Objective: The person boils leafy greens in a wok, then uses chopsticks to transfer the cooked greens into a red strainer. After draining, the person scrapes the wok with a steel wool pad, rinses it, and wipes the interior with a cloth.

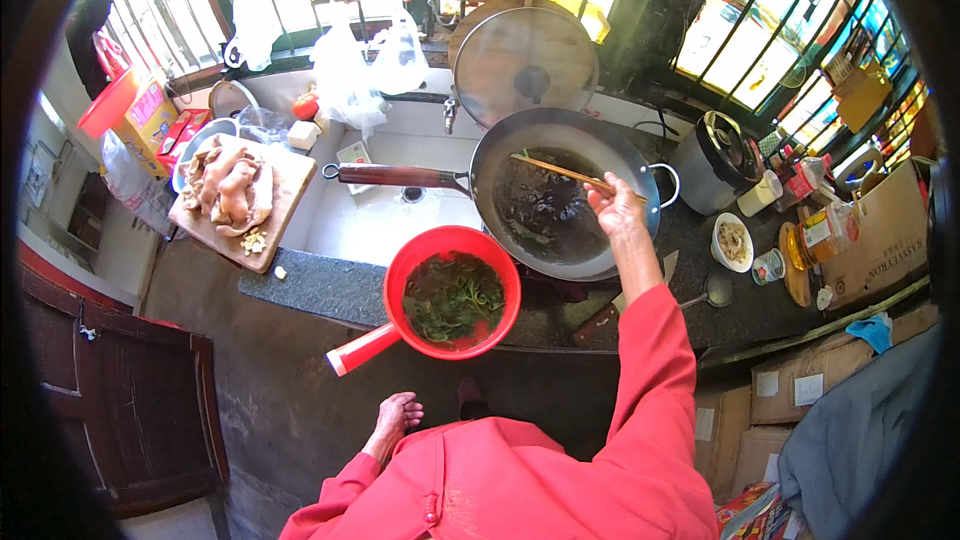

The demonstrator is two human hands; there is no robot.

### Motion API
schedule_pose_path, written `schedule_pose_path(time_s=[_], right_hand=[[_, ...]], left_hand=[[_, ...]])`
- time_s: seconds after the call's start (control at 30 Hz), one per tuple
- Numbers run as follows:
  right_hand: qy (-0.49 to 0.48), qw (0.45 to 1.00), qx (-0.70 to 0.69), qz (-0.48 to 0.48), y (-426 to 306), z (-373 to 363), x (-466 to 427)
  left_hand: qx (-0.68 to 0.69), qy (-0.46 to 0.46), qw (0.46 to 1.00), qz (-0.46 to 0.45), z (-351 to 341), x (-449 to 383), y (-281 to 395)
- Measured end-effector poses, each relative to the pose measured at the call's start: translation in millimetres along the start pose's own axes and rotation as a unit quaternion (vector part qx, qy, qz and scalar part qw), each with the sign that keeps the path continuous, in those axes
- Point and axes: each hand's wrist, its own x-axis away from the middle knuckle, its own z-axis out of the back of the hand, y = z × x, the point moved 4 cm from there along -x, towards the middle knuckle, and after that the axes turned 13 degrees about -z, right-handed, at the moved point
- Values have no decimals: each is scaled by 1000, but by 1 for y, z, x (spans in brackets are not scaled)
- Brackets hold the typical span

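My right hand [618, 208] grips a pair of wooden chopsticks [559, 169] over a large wok [487, 157]. Their far tips reach the dark liquid [551, 202] in the wok, near a bit of green leaf. In front of the wok, a red plastic ladle [392, 281] with a thick handle stands at the counter's edge, holding leafy greens [457, 296] in liquid. Low beside my body hangs my left hand [400, 414], fingers loosely curled, with nothing visible in it. The wok's wooden handle [397, 175] extends left over the sink.
A white sink [330, 217] lies left of the wok, with a cutting board [262, 259] of meat [229, 187] beyond. The glass lid [525, 60] leans behind. At right are a bowl [732, 241], an oil bottle [817, 236], a metal ladle [718, 290] and a knife [600, 321].
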Motion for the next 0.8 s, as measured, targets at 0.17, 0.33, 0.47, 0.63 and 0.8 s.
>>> schedule_pose_path(time_s=[0.17,0.33,0.47,0.63,0.8], right_hand=[[-48,998,34,6,-14,-1,56],[-125,987,98,-12,5,-18,120],[-181,931,317,-4,63,-33,153],[-157,948,268,75,23,-24,167],[-15,928,302,217,-48,9,164]], left_hand=[[6,-2,1000,10,-3,0,-6],[-6,-16,1000,16,3,-2,-15],[-9,-23,999,21,10,-2,-19],[-19,-24,999,25,17,4,-14],[-32,-22,999,36,23,4,-12]])
